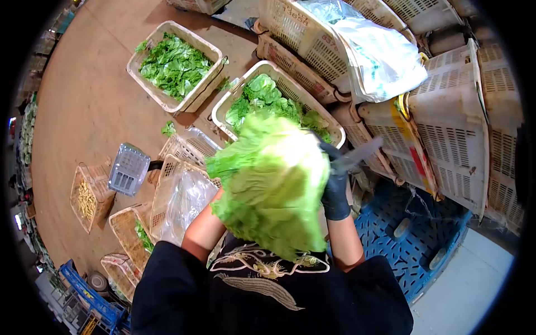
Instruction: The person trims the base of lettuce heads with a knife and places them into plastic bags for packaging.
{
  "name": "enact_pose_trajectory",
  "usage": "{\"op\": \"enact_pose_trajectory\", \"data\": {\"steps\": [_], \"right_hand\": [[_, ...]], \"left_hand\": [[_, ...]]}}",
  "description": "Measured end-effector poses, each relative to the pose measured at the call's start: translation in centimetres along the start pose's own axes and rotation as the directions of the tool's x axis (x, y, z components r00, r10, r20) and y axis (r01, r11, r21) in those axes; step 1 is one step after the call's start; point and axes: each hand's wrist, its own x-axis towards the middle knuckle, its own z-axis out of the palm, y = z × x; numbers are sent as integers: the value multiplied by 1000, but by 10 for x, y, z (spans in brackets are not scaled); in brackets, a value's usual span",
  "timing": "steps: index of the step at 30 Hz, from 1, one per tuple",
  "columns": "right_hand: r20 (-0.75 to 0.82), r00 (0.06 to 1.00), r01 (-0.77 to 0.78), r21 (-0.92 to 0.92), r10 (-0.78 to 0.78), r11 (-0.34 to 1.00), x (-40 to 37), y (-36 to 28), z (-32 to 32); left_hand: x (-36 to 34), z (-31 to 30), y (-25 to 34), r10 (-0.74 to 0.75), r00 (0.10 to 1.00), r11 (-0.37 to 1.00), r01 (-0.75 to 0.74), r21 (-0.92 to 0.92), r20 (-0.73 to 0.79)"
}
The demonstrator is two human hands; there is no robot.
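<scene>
A large head of lettuce (268, 184), pale at its stem end with loose green outer leaves, is held up in front of my chest. My left forearm (204, 234) runs behind it; the left hand is hidden by the leaves, and the lettuce rests in that hand's grip. On the other side, my right hand (336, 192) wears a dark glove and is closed around a knife. The knife blade (360, 153) points right, away from the lettuce, and is slightly blurred. The right fingertips are partly hidden beside the stem end.
Just beyond the lettuce stands a crate (223, 109) with green leaves; another leafy crate (134, 70) is farther left. Stacked crates (452, 128) rise on the right, with white plastic bags (385, 61) on top. A blue pallet (385, 245) lies low right. Smaller baskets (128, 226) stand left.
</scene>
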Motion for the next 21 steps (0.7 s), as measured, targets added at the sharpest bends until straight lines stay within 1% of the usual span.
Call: {"op": "enact_pose_trajectory", "data": {"steps": [1,3,5,7,8,10,12,13,17,20,21], "right_hand": [[189,982,81,-279,-28,957,8,0,4],[278,956,53,-479,94,876,7,-10,11],[169,979,29,-663,111,748,-1,-21,5],[112,949,-41,-882,294,470,-10,-50,-3],[225,910,41,-885,349,464,-14,-60,-4],[435,797,218,-855,420,471,-17,-74,-2],[496,753,315,-849,433,424,-16,-83,7],[523,730,364,-842,440,397,-12,-87,12],[507,740,413,-861,443,296,7,-107,32],[515,703,435,-857,491,276,10,-115,35],[519,709,425,-855,477,298,10,-115,34]], "left_hand": [[-2,2,-2,-9,1000,1000,9,3,9],[-14,9,-9,-42,999,999,42,-19,20],[-28,17,-16,-68,997,996,69,-53,23],[-39,21,-19,-94,995,993,96,-67,32],[-41,20,-21,-101,994,991,104,-81,35],[-46,21,-21,-110,994,989,112,-92,24],[-43,24,-17,-104,994,991,106,-83,20],[-41,25,-15,-105,994,991,106,-82,15],[-35,32,-12,-109,994,991,108,-85,-13],[-31,34,-12,-111,993,990,108,-91,-34],[-29,35,-11,-111,993,990,106,-96,-40]]}}
